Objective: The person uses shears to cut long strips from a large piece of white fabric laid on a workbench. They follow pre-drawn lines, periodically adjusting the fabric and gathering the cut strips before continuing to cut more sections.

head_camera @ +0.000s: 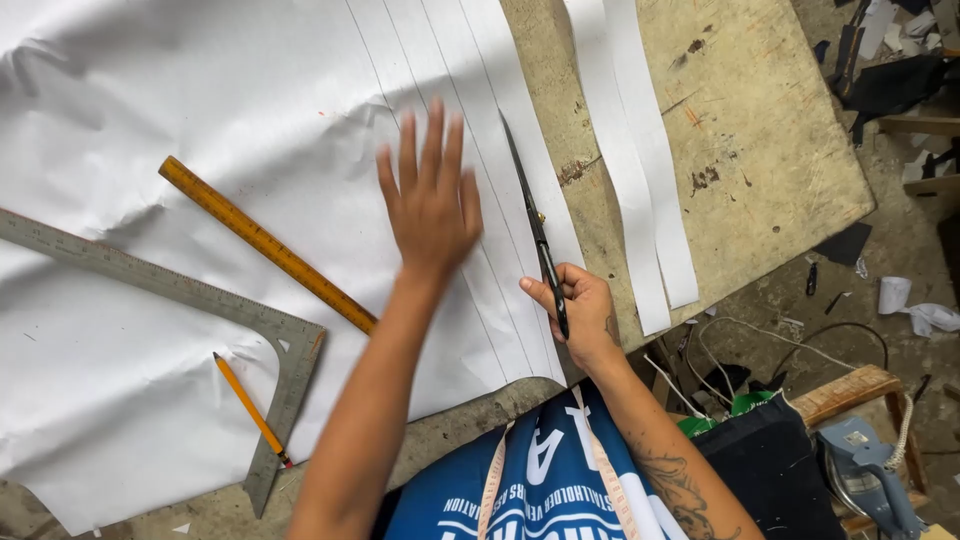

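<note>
Free room: bare table (760, 130) right of cut strips (640, 170), and open paper sheet (200, 70) upper left. Blocked: wooden ruler (265, 243), steel square (160, 290), pencil (250, 407) lower left; scissors (535, 230) w/ blades along sheet's right edge.

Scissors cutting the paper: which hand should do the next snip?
Probably the right hand: it already grips the scissors, blades lying along a drawn line on the white paper. The left hand lies flat on the sheet.
</note>
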